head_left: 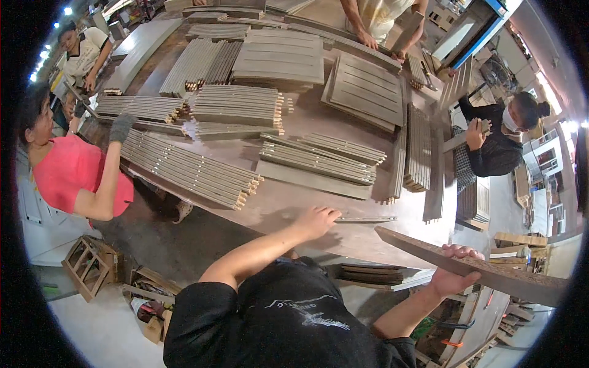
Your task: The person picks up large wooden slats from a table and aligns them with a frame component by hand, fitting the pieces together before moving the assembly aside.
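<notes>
My right hand [457, 270] is closed around a long grey wooden board [423, 251], fingers over its top edge. The board is tilted: one end reaches over the table's near edge and the other runs far out to the right. Low over the near side of the table, my left hand [316, 222] has its fingers curled at the left end of a thin grey strip [368, 219]. Its thumb and palm are hidden. Beyond it, a stack of grey slats [322, 159] lies on a flat board [307, 180].
Bundles of grey slats with pale ends [190, 165] and slatted panels [279, 55] cover much of the table [270, 205]. A person in pink with gloves [80, 175] works at left, a masked person [497, 135] at right, others beyond. Boards lie beneath [371, 274].
</notes>
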Available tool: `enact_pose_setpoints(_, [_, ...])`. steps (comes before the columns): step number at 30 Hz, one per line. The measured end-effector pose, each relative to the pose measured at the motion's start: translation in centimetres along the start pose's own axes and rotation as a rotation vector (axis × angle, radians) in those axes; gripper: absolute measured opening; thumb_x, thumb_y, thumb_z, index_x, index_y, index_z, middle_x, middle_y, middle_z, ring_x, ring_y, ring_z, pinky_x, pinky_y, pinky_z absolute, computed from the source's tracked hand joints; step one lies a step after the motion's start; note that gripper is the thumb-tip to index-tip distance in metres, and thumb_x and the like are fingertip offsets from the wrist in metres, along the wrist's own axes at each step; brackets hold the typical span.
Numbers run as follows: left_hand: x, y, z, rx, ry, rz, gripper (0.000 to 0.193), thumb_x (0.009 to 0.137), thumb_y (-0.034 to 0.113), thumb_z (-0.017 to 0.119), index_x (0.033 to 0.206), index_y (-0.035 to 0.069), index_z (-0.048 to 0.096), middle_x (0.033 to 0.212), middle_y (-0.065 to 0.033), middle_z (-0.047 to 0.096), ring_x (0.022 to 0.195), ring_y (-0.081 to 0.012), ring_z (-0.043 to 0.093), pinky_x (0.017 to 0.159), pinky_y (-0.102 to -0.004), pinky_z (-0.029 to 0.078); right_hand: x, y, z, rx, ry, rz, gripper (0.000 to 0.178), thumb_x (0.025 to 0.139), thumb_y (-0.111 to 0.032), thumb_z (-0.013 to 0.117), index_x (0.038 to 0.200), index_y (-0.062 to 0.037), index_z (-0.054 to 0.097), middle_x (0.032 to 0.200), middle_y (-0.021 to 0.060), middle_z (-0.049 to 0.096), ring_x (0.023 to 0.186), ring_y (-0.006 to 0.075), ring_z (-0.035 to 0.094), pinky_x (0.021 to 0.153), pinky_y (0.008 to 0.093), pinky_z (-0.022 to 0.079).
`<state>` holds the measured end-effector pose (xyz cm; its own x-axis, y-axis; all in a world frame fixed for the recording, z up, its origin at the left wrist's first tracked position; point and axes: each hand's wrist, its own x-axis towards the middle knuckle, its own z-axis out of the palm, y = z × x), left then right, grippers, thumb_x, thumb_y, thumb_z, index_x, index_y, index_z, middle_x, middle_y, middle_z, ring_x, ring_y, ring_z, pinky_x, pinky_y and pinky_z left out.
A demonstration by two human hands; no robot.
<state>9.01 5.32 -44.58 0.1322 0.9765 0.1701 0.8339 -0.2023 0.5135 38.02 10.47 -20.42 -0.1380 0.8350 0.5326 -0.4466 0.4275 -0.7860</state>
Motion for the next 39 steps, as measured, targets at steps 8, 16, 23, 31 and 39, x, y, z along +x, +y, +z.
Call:
enact_pose_setpoints(8, [3.7,-11.0,-6.3,0.56,-0.012,0.134,0.038,0.077,0.04,0.071,0.104,0.014,0.062,0.109,-0.0031,0.055,0.108,-0.022,0.051,0.091,-0.0405,0.042,-0.5,-0.3,2.1,-0.046,0.047,-0.065,0.049,0.09,-0.056,0.058,0.109,-0.0109,0.057,0.092,0.0043,0.059,0.081,0.0217,0.058,0.076,0.0436,0.049])
enact_pose_setpoints(16, [8.1,-12.5,-9.6,0.711,0.235,0.324,0.016,0.086,0.031,0.06,0.087,0.014,0.062,0.093,-0.0016,0.055,0.092,-0.0207,0.053,0.086,-0.0384,0.043,-2.2,-0.5,2.3,-0.069,0.182,-0.025,0.049,0.09,-0.057,0.057,0.11,-0.013,0.056,0.091,0.0038,0.058,0.08,0.0213,0.057,0.076,0.0428,0.048])
enact_pose_setpoints(23, [6.2,-12.3,-9.0,0.66,-0.171,0.201,0.074,0.079,0.061,0.064,0.14,0.025,0.044,0.153,-0.0087,0.027,0.142,-0.0303,0.023,0.118,-0.0497,0.015,-2.2,0.0,2.1,-0.002,0.136,-0.057,0.051,0.09,-0.055,0.058,0.111,-0.0088,0.053,0.094,0.0084,0.06,0.081,0.0251,0.062,0.074,0.0448,0.054])
enact_pose_setpoints(31, [7.4,-12.3,-10.9,0.583,0.217,0.169,0.046,0.082,0.025,0.062,0.127,0.016,0.055,0.137,-0.0059,0.049,0.132,-0.0265,0.041,0.112,-0.0488,0.029,-2.0,0.5,2.5,0.03,0.114,-0.034,0.049,0.091,-0.053,0.058,0.11,-0.0083,0.053,0.095,0.0087,0.059,0.08,0.0265,0.062,0.077,0.0478,0.053])
enact_pose_setpoints(39, [-7.5,-3.9,-8.8,-0.062,0.137,-0.199,0.036,0.089,0.036,0.061,0.116,0.011,0.06,0.115,-0.0109,0.061,0.109,-0.0329,0.057,0.093,-0.0453,0.047,0.2,0.6,3.5,0.073,0.01,-0.046,0.054,0.092,-0.06,0.05,0.109,-0.0092,0.054,0.086,0.0076,0.055,0.074,0.0239,0.058,0.07,0.0462,0.05])
